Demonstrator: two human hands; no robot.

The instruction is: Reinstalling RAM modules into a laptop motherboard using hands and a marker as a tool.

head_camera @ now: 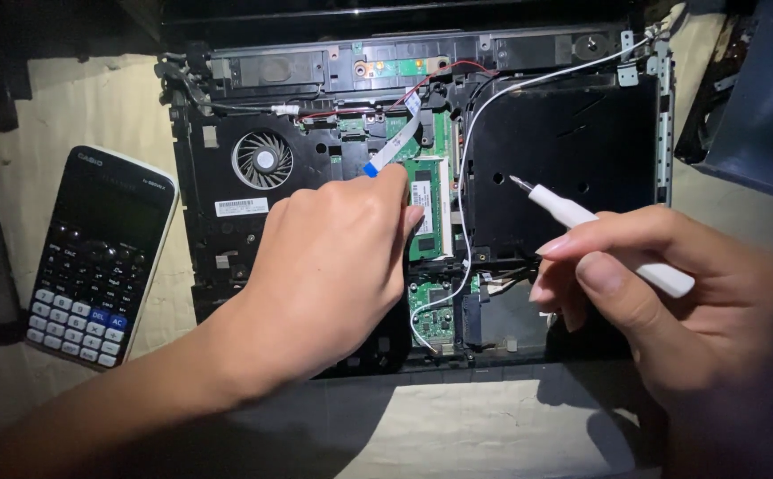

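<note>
- The left hand (329, 266) reaches over an opened laptop chassis (200, 177), fingers curled, fingertips pressed on the long edge of a green memory module (428, 208) near the middle of the board.
- Whether that hand pinches the module or only pushes on it cannot be told; the fingertips are hidden behind the knuckles.
- The right hand (688, 302) is closed around one white-handled screwdriver (573, 215), held like a pen, its metal tip pointing up-left over the empty black drive bay (573, 142) and touching nothing visible.
- One flat ribbon cable (395, 146) with a blue end tab lies just above the left hand's fingers.
- One round cooling fan (264, 160) sits in the chassis left of the hand.
- One white rectangular sticker with a barcode (241, 207) is stuck below the fan.
- A second white label lies on the memory module, partly covered by the fingers.
- One white wire (528, 84) curves from the top right hinge down past the module.
- One dark scientific calculator (102, 257) with a white edge, grey keys and two blue keys lies on the table left of the laptop, well apart from both hands.
</note>
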